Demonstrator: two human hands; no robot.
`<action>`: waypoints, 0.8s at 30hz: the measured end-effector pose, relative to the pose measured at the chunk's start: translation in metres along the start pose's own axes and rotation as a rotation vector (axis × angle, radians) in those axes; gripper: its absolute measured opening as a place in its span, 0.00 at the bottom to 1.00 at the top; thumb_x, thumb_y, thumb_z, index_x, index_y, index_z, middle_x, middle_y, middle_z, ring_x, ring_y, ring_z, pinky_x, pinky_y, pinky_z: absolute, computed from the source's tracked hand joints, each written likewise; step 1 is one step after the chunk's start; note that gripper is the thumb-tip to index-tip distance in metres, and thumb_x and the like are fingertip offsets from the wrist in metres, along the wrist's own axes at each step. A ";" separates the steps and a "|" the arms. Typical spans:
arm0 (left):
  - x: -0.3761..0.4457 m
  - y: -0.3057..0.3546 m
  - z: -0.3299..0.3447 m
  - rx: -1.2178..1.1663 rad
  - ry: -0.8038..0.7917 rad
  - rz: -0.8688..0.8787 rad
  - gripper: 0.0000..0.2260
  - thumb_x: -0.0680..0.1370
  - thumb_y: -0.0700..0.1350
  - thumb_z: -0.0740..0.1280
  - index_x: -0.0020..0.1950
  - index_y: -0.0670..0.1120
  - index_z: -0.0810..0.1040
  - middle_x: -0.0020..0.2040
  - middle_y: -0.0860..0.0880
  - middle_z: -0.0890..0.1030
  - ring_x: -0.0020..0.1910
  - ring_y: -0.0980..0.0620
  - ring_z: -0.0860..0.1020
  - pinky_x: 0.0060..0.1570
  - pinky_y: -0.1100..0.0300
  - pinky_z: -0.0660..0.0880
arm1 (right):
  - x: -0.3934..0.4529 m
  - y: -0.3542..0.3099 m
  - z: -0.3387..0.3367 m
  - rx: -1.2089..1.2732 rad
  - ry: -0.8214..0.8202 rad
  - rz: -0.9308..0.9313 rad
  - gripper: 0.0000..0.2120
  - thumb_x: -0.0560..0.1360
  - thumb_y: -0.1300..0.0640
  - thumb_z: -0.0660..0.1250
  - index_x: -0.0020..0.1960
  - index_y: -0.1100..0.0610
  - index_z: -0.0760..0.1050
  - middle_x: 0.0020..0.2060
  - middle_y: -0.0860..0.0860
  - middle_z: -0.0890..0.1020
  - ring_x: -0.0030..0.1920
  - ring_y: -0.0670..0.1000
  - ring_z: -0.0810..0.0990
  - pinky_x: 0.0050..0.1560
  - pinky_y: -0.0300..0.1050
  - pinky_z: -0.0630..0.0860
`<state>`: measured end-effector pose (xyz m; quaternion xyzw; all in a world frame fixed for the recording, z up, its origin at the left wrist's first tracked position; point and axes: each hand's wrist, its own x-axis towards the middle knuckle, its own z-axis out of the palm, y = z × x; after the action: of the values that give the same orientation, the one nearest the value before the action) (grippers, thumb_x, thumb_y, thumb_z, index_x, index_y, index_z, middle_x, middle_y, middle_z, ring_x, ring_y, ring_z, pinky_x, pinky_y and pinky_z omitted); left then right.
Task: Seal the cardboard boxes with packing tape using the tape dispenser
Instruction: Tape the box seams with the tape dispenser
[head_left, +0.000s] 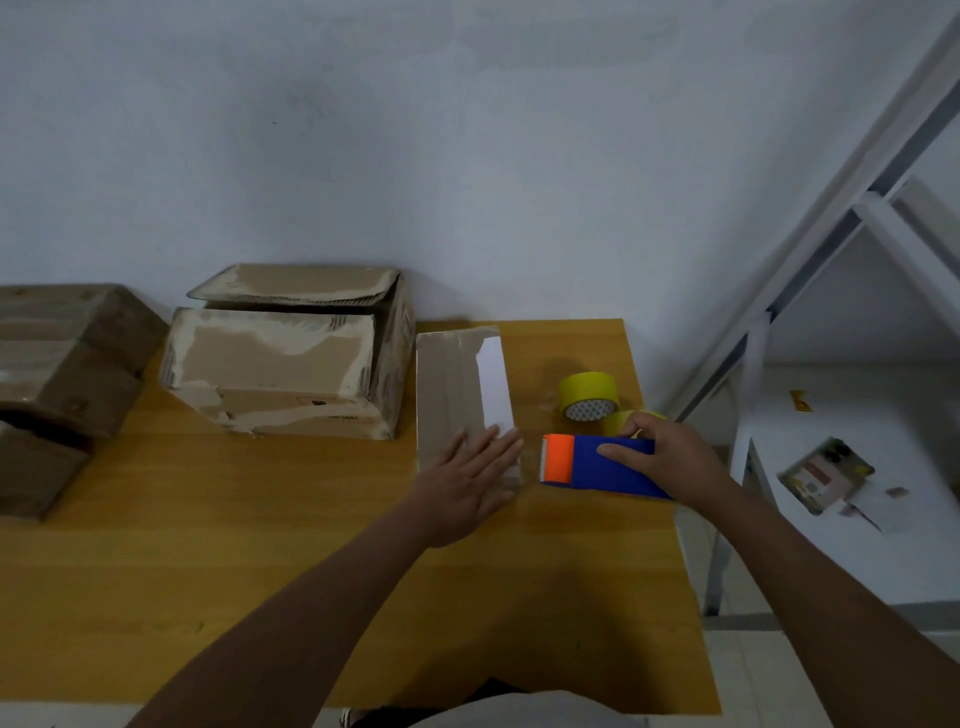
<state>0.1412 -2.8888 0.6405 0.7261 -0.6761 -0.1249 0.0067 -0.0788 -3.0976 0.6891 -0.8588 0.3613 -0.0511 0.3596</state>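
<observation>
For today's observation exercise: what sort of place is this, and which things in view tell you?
Probably a small packing or storage room: worn cardboard boxes on a wooden table, yellow tape rolls, and white metal shelving alongside.

head view | worn high, facing forward and down | close over wooden table (260, 571) | wall (467, 130) behind

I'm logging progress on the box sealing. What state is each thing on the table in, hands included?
Small box: closed, lying flat, white label on top.
Large box: top flap ajar.
Tape dispenser: on the table, gripped.
Yellow tape roll: loose, lying on the table.
Left hand: flat on the small box.
Right hand: grips the dispenser.
</observation>
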 end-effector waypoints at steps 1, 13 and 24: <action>0.000 -0.002 0.001 0.007 -0.014 0.014 0.28 0.82 0.64 0.41 0.79 0.56 0.37 0.78 0.58 0.35 0.76 0.59 0.32 0.74 0.55 0.30 | -0.001 0.000 -0.002 0.014 0.002 0.005 0.18 0.66 0.30 0.63 0.41 0.45 0.72 0.35 0.44 0.81 0.34 0.40 0.80 0.29 0.36 0.73; 0.065 0.003 -0.009 -0.178 0.116 -0.031 0.20 0.86 0.51 0.49 0.72 0.47 0.72 0.73 0.50 0.71 0.78 0.53 0.57 0.77 0.53 0.46 | -0.015 0.003 0.007 0.024 0.075 0.075 0.16 0.72 0.38 0.68 0.47 0.49 0.73 0.38 0.48 0.82 0.36 0.44 0.82 0.33 0.44 0.80; 0.061 -0.006 -0.003 -0.291 0.251 0.079 0.14 0.84 0.45 0.58 0.62 0.41 0.80 0.61 0.44 0.80 0.72 0.45 0.68 0.76 0.46 0.53 | -0.031 0.010 0.031 0.008 0.172 0.126 0.15 0.74 0.39 0.67 0.54 0.48 0.75 0.47 0.50 0.81 0.45 0.50 0.80 0.45 0.52 0.79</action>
<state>0.1511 -2.9491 0.6321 0.7002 -0.6728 -0.1293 0.2008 -0.0961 -3.0640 0.6650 -0.8254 0.4438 -0.1034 0.3333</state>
